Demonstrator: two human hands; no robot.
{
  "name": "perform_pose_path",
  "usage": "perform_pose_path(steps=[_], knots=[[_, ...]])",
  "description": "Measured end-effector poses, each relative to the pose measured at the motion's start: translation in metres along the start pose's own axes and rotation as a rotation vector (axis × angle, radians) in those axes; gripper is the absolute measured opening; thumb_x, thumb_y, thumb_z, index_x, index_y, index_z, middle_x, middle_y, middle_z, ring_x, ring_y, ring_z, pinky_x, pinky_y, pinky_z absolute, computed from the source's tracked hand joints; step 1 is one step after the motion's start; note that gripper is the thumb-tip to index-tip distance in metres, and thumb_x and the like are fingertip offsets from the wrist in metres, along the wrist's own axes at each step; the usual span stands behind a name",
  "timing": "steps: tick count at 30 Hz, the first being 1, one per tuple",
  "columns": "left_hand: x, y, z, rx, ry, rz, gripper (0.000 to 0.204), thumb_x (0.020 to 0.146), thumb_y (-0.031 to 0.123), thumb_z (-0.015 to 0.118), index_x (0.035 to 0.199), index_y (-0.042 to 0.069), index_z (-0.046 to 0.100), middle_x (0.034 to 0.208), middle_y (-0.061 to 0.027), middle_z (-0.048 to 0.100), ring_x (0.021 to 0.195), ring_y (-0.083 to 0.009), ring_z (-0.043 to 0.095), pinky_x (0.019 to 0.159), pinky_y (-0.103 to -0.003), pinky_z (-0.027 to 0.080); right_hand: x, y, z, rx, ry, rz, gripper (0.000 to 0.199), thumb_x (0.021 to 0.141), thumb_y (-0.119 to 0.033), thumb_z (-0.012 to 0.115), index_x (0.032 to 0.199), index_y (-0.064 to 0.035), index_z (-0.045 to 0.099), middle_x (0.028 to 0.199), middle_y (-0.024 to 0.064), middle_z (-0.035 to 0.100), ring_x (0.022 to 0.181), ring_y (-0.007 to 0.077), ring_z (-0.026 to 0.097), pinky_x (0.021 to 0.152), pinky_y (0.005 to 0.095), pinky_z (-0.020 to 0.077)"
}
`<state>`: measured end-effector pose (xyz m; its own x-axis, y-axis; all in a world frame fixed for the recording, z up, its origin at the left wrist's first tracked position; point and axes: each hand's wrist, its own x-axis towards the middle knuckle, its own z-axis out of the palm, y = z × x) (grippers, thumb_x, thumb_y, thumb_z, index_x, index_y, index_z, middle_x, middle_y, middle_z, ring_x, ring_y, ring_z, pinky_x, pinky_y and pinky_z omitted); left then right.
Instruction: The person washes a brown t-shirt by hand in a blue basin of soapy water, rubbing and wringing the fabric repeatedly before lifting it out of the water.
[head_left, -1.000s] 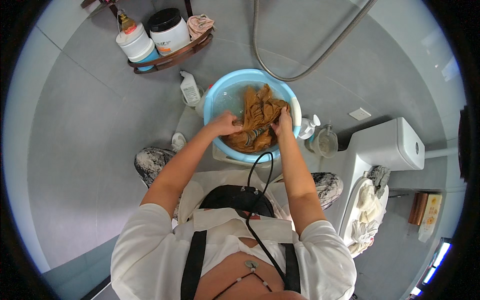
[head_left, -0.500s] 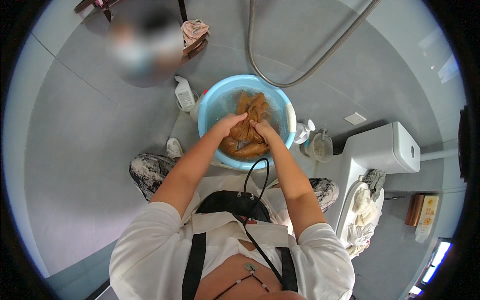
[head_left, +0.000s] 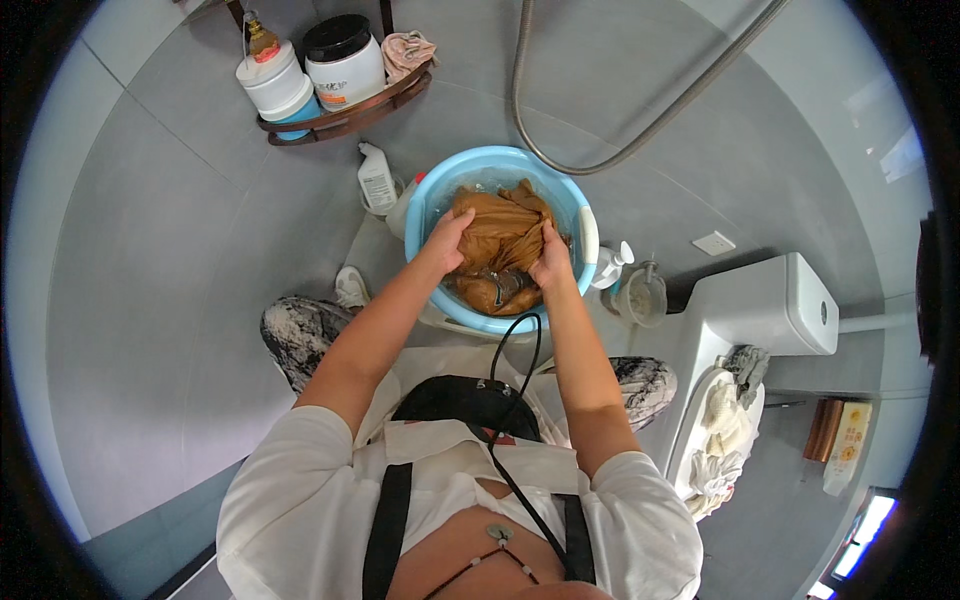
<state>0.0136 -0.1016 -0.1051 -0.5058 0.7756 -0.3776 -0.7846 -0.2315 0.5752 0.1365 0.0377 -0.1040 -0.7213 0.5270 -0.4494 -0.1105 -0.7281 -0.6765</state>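
Brown cloth lies bunched in a blue basin, partly in the water and partly raised between two bare hands. The left hand pinches its left edge, thumb on top, the other fingers mostly hidden under the fabric. The right hand grips the right side, thumb pressed on the folds; how tightly its fingers close below, I cannot tell. Between the hands the cloth spreads fairly flat at the left and gathers into creases toward the right. Nearer the person, another part of it bulges up, with a dark patterned patch beside it.

On the basin's right rim sits a white handle. Just beyond it stand a pump bottle and a clear tub. Left of the basin is a white bottle. Above, a metal hose hangs in a loop, its lowest bend near the basin's far rim.

At upper left, a brown shelf bears a white-and-blue tub, a black-lidded jar and a pink cloth. At right is a white toilet, with pale laundry and a grey cloth on its lid. A black bag rests at the person's waist.
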Motion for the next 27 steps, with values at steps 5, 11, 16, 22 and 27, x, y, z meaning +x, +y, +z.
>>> perform_pose_path(steps=[5, 11, 16, 22, 27], knots=[[0.003, -0.005, -0.024, -0.109, 0.125, 0.031, 0.036, 0.087, 0.024, 0.050, 0.118, 0.006, 0.042, 0.117, -0.0125, 0.048, 0.108, -0.0285, 0.047, 0.089, -0.048, 0.040, 0.006, 0.000, -0.015, -0.060, 0.111, 0.022, 0.037, 0.094, -0.029, 0.028, 0.127, -0.0135, 0.036, 0.123, 0.0095, 0.044, 0.109, 0.0264, 0.046, 0.088, 0.0446, 0.0410], [0.005, -0.006, -0.029, -0.234, -0.015, -0.078, 0.050, 0.088, 0.042, 0.042, 0.124, 0.008, 0.038, 0.126, -0.0110, 0.042, 0.114, -0.0282, 0.042, 0.095, -0.045, 0.033, 0.015, 0.010, -0.033, 0.379, 0.041, 0.007, 0.042, 0.093, -0.029, 0.032, 0.125, -0.0020, 0.035, 0.127, 0.0140, 0.040, 0.115, 0.0285, 0.041, 0.095, 0.0457, 0.0356], [-0.041, -0.005, 0.047, 0.145, -0.084, -0.133, 0.064, 0.084, 0.057, 0.034, 0.130, 0.011, 0.033, 0.131, -0.0078, 0.037, 0.121, -0.0248, 0.034, 0.099, -0.042, 0.028, -0.013, 0.010, 0.010, -0.605, -0.154, 0.100, 0.069, 0.078, -0.035, 0.061, 0.129, -0.0016, 0.028, 0.124, 0.0152, 0.042, 0.114, 0.0267, 0.043, 0.094, 0.0400, 0.0365], [-0.027, 0.003, 0.026, 0.229, -0.356, -0.272, 0.075, 0.081, 0.064, 0.033, 0.132, 0.009, 0.028, 0.132, -0.0085, 0.036, 0.121, -0.0225, 0.034, 0.101, -0.039, 0.024, -0.029, 0.003, 0.027, -0.918, -0.170, -0.276, 0.068, 0.069, -0.012, 0.066, 0.125, 0.0007, 0.031, 0.112, 0.0143, 0.051, 0.102, 0.0232, 0.050, 0.088, 0.0304, 0.0396], [0.001, 0.022, -0.002, 0.720, -0.044, -0.104, 0.060, 0.084, 0.048, 0.043, 0.127, 0.007, 0.035, 0.127, -0.0116, 0.041, 0.111, -0.0232, 0.045, 0.096, -0.038, 0.030, -0.021, -0.010, 0.018, -0.605, -0.090, -0.329, 0.046, 0.069, -0.001, 0.050, 0.115, -0.0003, 0.042, 0.099, 0.0122, 0.055, 0.088, 0.0209, 0.054, 0.078, 0.0318, 0.0441]])
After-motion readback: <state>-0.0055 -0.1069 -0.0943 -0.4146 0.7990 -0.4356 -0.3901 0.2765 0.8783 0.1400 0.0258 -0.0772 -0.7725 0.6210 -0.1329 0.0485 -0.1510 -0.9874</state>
